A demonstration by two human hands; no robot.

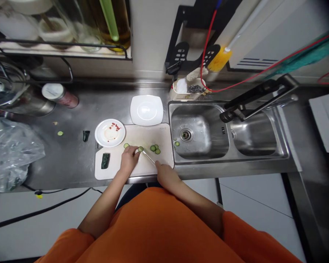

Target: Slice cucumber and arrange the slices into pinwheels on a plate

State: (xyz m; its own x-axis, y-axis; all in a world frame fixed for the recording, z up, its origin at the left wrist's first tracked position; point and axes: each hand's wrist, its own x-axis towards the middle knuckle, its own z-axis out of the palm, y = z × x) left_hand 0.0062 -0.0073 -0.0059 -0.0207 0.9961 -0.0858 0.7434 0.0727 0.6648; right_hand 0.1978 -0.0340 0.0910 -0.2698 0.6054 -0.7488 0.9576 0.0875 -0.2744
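My left hand (129, 159) is closed on the white cutting board (135, 134), its fingers curled over a cucumber piece (140, 149) whose round cut face shows at the fingertips. In my right hand (166, 175) is a small knife (149, 157), the far end of its blade against that piece. Several cucumber slices (155, 148) lie together right of the blade. Another slice (126, 145) rests just beyond my left fingers. A dark green cucumber chunk (105, 160) sits at the board's left end. How much cucumber my left hand covers is hidden.
A plate with red bits (97, 138) overlaps the board's back left corner; a square white plate (146, 109) stands behind. To the right is a steel sink (200, 135) with a few slices in it. A cucumber end (86, 136) and plastic bag (13, 153) lie left.
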